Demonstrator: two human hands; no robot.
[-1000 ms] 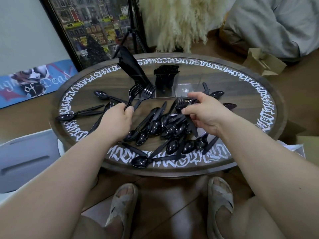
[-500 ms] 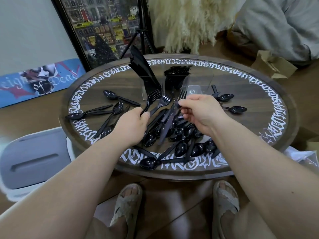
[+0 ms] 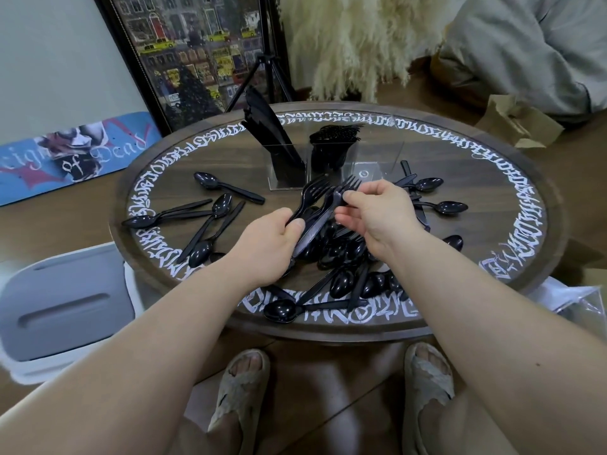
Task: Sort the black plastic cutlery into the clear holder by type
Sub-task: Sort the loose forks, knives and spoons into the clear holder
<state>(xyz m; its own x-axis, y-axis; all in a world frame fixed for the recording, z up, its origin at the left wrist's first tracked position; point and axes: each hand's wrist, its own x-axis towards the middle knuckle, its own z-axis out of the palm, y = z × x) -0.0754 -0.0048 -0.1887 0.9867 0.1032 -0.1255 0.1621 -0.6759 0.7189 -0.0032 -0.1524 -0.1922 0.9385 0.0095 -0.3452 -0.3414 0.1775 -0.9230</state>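
My left hand (image 3: 266,247) grips the handles of a bunch of black forks (image 3: 312,198), tines pointing toward the clear holder (image 3: 374,165). My right hand (image 3: 377,215) pinches one more fork (image 3: 346,188) near its tines, beside the bunch. The holder stands at the table's far middle: knives (image 3: 272,139) lean in its left compartment, forks (image 3: 333,142) fill the middle one, the right one looks bare. Several black spoons (image 3: 341,257) lie heaped under my hands; others (image 3: 210,221) are scattered to the left and right.
The round wooden table (image 3: 512,205) has a white lettered rim. A grey-white bin (image 3: 62,300) stands at its left, a framed picture (image 3: 197,54) and a tripod behind, a paper bag (image 3: 519,123) at the right, clear plastic wrap (image 3: 578,303) at the right edge. My sandalled feet (image 3: 243,392) are under the near edge.
Both hands have come together above the spoon heap, closer to the holder. The fork in my right hand now lies against the bunch in my left.
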